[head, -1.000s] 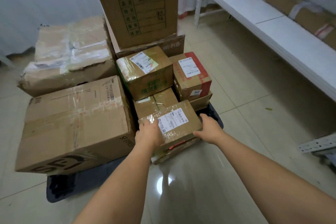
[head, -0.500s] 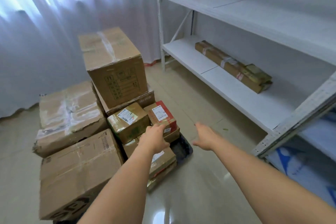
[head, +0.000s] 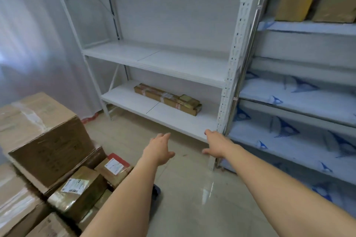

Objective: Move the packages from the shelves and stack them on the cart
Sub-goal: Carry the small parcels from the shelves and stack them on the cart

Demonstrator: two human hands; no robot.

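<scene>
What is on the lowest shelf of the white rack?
One long flat cardboard package lies on the lowest shelf, toward the back, with a smaller brown piece on its right end. Whether anything sits behind it cannot be seen. Both hands are empty.

The shelving rack [head: 229, 75] ahead of me is white, and the long package [head: 167, 98] on its lowest board is brown with red-and-white tape bands. The neighbouring shelves [head: 300, 92] are white with blue triangular prints. My stacked cartons [head: 44, 136] are brown; one small box [head: 117, 165] shows a red side and a white label.
</scene>
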